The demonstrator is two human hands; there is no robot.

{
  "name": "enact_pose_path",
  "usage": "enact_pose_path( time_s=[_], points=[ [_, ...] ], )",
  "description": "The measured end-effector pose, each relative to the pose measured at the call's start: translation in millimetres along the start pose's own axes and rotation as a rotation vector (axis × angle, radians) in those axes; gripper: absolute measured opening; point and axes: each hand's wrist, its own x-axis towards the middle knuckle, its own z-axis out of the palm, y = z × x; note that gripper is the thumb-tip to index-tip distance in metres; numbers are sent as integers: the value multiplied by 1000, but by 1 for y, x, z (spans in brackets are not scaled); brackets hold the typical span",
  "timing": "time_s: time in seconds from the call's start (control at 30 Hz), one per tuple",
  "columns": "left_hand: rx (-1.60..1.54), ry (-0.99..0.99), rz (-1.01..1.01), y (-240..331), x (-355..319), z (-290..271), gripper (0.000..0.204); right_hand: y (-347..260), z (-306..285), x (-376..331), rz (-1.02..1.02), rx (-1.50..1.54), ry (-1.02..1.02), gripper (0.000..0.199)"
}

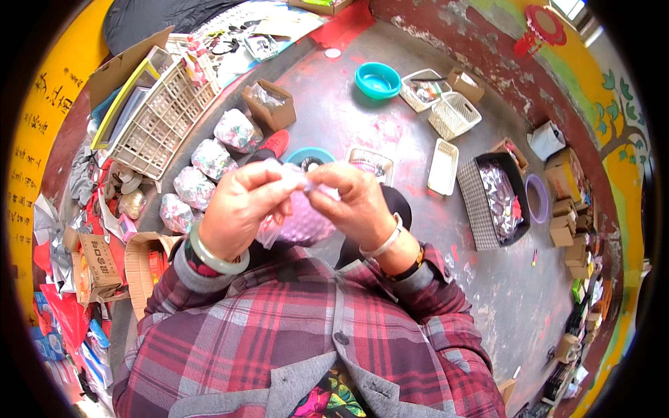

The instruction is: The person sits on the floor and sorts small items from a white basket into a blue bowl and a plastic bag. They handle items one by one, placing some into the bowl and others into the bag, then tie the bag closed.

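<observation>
Both hands meet in front of my chest at the gathered top of a clear plastic bag [270, 230] with pink-purple contents [306, 220]. My left hand [245, 202] pinches the bunched plastic between thumb and fingers. My right hand [355, 202] is closed on the same neck of the bag from the other side, fingertips almost touching the left ones. The bag hangs below my fingers, over my lap. Just behind my hands are a blue basin [311, 155] with something dark in it and a white basket [380, 161], both partly hidden.
Several filled clear bags [195, 187] lie on the floor to the left, beside a large cream crate [164, 111] and an open cardboard box [270, 104]. Teal basins [378, 80], white baskets [454, 115] and a checkered box [475, 202] of shiny packets stand ahead and right. Cartons [563, 223] line the right wall.
</observation>
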Motion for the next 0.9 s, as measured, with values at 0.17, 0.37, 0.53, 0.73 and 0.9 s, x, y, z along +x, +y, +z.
enact_pose_path(
  time_s=[0.17, 0.37, 0.53, 0.73, 0.9],
  points=[
    [28, 92, 103, 10, -27, -16, 10, -31, 11, 9, 474, 784, -453, 11],
    [74, 106, 137, 6, -46, -31, 7, -28, 34, 0, 537, 1059, -603, 14],
    [184, 107, 163, -5, -50, -43, 7, -25, 46, -3, 564, 1089, -637, 17],
    [548, 48, 59, 6, -57, -45, 10, -6, 56, -7, 820, 1199, -337, 18],
    [1237, -731, 419, 22, -49, -29, 18, -10, 66, -7, 754, 926, -264, 18]
  ],
)
